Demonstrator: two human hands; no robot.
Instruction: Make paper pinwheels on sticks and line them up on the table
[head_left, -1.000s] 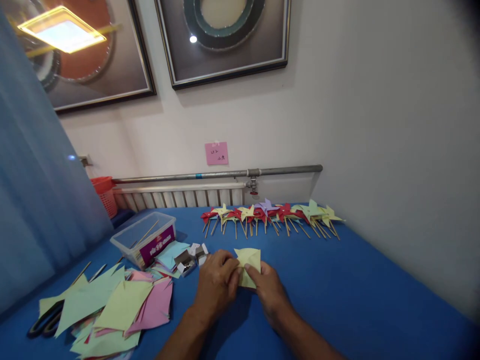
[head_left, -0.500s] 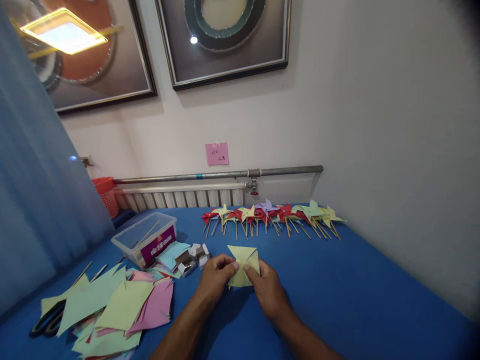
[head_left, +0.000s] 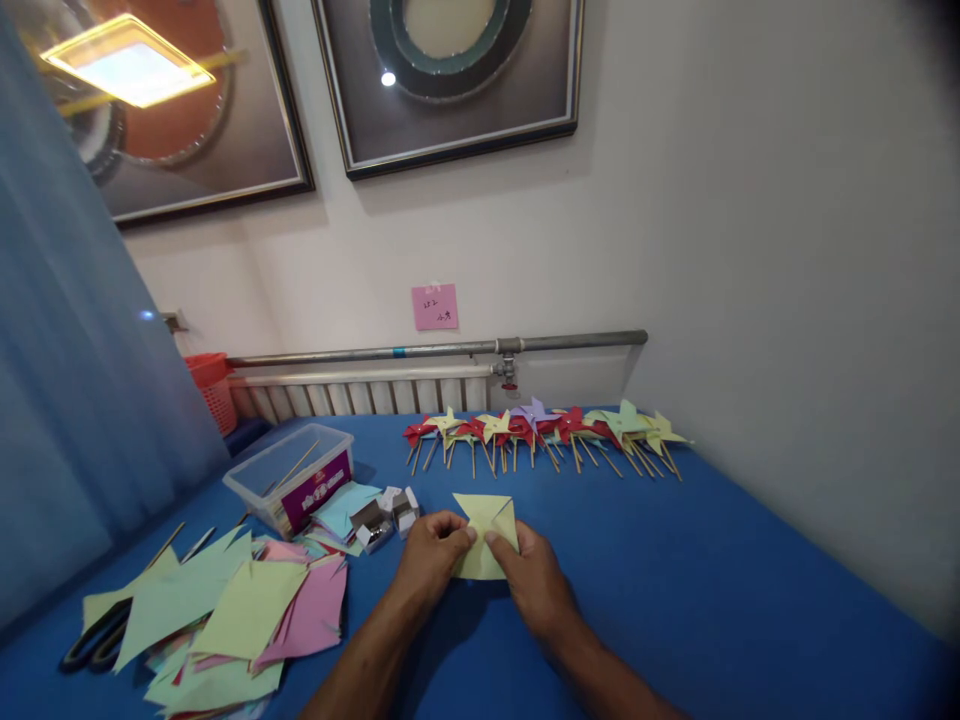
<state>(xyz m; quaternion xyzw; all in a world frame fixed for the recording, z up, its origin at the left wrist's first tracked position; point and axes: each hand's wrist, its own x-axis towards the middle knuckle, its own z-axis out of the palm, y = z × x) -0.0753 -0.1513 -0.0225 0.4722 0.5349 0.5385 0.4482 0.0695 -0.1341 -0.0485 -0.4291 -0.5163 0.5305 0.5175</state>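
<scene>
A pale yellow square of cut paper (head_left: 484, 535) is being held just above the blue table (head_left: 712, 580), near the front middle. It is being pinched by the left hand (head_left: 431, 555) and the right hand (head_left: 532, 580), fingers closed on its folded corners. A long row of finished paper pinwheels on wooden sticks (head_left: 540, 435) is lying by the wall, so much is judged done. A pile of loose coloured paper pieces (head_left: 232, 620) is waiting at the left, so plenty is judged left.

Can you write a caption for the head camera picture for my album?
Two hands, left hand and right hand, fold yellow paper before a row of pinwheels.
</scene>
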